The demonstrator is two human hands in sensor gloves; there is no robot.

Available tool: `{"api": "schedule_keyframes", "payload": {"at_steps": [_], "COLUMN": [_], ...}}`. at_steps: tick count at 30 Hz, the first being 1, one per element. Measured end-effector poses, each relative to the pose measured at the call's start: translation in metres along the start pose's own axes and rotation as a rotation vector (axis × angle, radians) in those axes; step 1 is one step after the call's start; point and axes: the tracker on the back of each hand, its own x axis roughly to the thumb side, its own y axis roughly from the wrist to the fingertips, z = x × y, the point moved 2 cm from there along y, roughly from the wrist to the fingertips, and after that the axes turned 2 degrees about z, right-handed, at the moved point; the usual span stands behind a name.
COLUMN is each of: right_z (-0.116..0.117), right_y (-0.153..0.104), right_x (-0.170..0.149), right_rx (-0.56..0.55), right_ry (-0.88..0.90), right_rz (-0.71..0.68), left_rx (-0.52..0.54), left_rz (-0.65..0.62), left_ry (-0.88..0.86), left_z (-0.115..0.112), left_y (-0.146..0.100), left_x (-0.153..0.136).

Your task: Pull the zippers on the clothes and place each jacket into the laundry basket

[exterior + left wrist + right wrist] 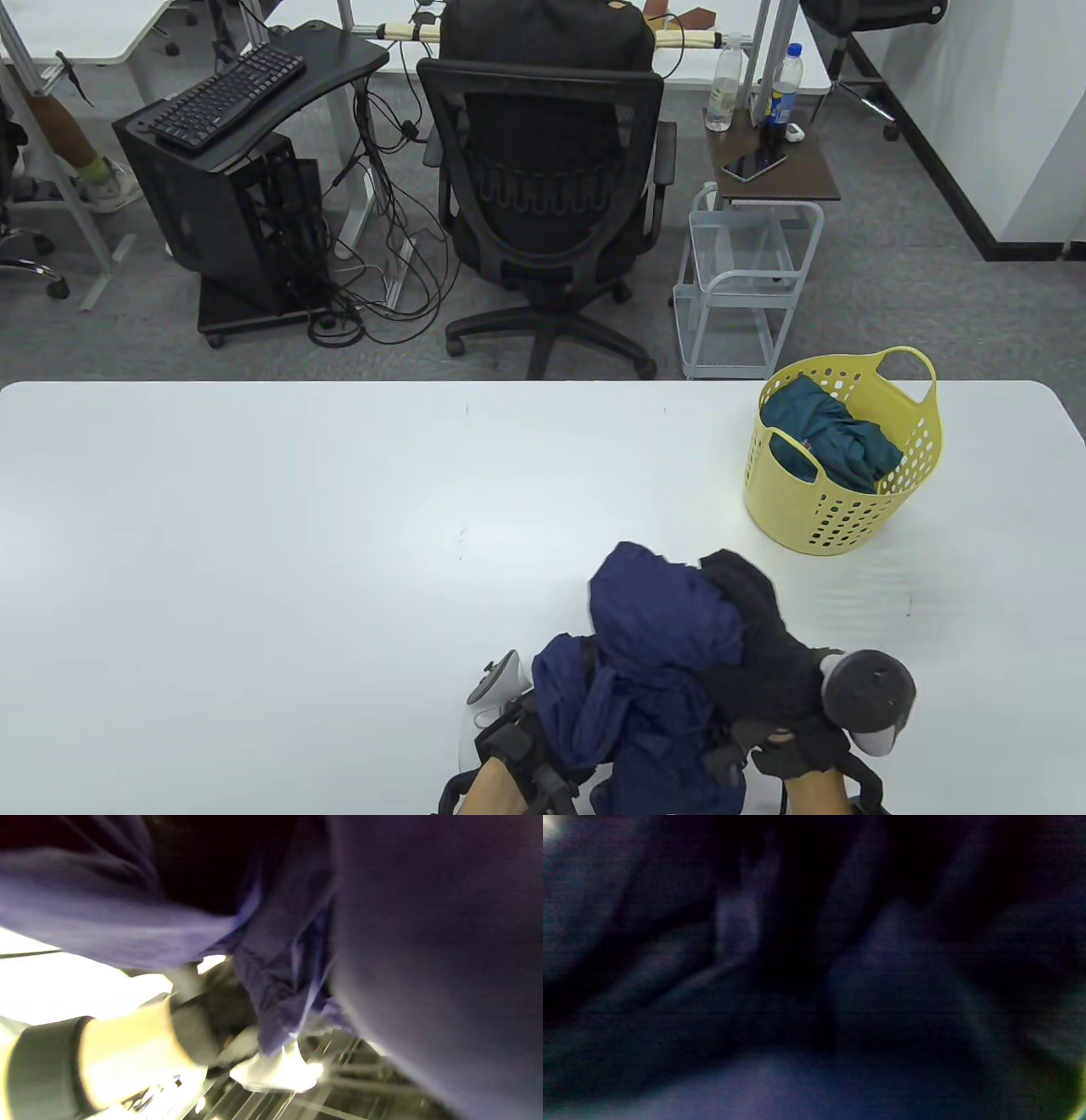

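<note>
- The navy jacket (653,662) is bunched in a heap at the near edge of the white counter (254,526), lifted between both hands, with a black garment (755,628) draped over its right side
- The left hand (517,747) is at the heap's lower left, its tracker showing beside the cloth; the fingers are buried in fabric, so I cannot tell whether they grip it
- The left wrist view shows folds of navy cloth close to the lens, and what may be a glove under them, but it is too blurred to be sure
- The right hand (789,747) is at the heap's lower right under the black garment; its fingers are hidden too, and the right wrist view is nearly all dark cloth, so its hold cannot be told
- The yellow laundry basket (920,450) stands on the counter away from the person and to the right of the heap, well apart from it, with a teal jacket (827,437) already inside
- The basket lies nearer the right hand, so the coming move likely goes forward and rightward, up over the rim
- No zipper is visible in the bundle
</note>
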Motion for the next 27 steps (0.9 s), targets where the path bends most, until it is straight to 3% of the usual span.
{"api": "schedule_keyframes", "payload": {"at_steps": [2,4,5,8,11,13,14,19,21,24,27], "right_z": [0.03,0.047,0.054,0.066,0.063,0.056,0.052,0.029,0.017,-0.009,-0.039], "right_y": [0.004,0.007,0.009,0.015,0.012,0.008,0.007,0.002,0.0,-0.007,-0.018], "right_x": [0.007,0.012,0.015,0.024,0.031,0.032,0.033,0.022,0.015,0.006,0.005], "right_rx": [0.288,0.354,0.349,0.199,-0.061,-0.119,-0.127,-0.149,-0.219,-0.377,-0.538], "right_ry": [0.137,0.017,-0.169,-0.578,-0.766,-0.815,-0.818,-0.727,-0.685,-0.557,-0.415], "right_rz": [0.032,0.061,0.086,0.052,-0.033,-0.057,-0.054,-0.005,0.034,0.082,0.119], "left_rx": [0.067,0.111,0.118,0.099,0.044,0.048,0.05,0.22,0.38,0.535,0.48], "left_rz": [-0.028,-0.06,-0.076,-0.079,-0.044,-0.046,-0.049,0.019,-0.009,-0.056,-0.098], "left_ry": [-0.051,-0.097,-0.108,-0.12,-0.117,-0.052,-0.029,0.47,0.677,0.954,1.057], "left_z": [0.011,0.021,0.025,0.025,0.017,0.016,0.016,0.028,0.03,0.024,0.017], "left_y": [-0.009,-0.016,-0.019,-0.019,-0.012,-0.009,-0.008,-0.013,-0.019,-0.027,-0.027], "left_x": [0.006,0.013,0.016,0.016,0.008,0.009,0.01,0.032,0.044,0.061,0.068]}}
